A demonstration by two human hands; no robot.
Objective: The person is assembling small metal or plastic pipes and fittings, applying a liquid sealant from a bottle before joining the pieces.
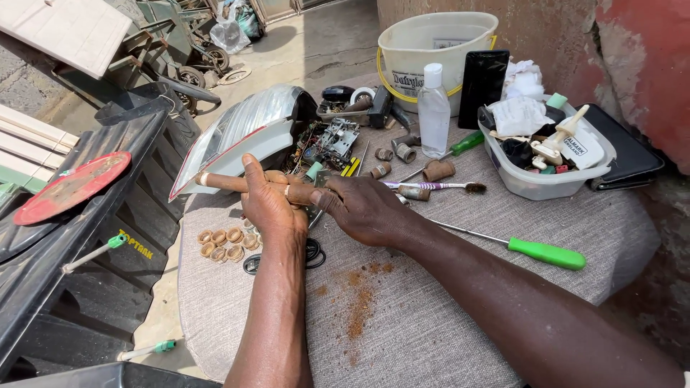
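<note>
In the head view, a rusty pipe point(237, 184) is held level above the cloth-covered table point(460, 302), grasped by the clenched left hand point(267, 202) and, at its right end, by the right hand point(364, 210). Small brass rings point(224, 243) lie just beside the left wrist, and a green-handled screwdriver point(535, 251) lies near the right forearm.

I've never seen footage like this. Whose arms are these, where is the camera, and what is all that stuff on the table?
There is no machine here: the arms belong to a person wearing a camera on the head, so you look down as they do. Both hands grip a rusty brown metal tube, the left hand wrapped around it and the right hand at its end. They work over a grey cloth-covered table dusted with rust powder. On it lie small brown rings, a green-handled screwdriver, a clear plastic bottle, a cream bucket and a clear tub of odd parts.
</note>
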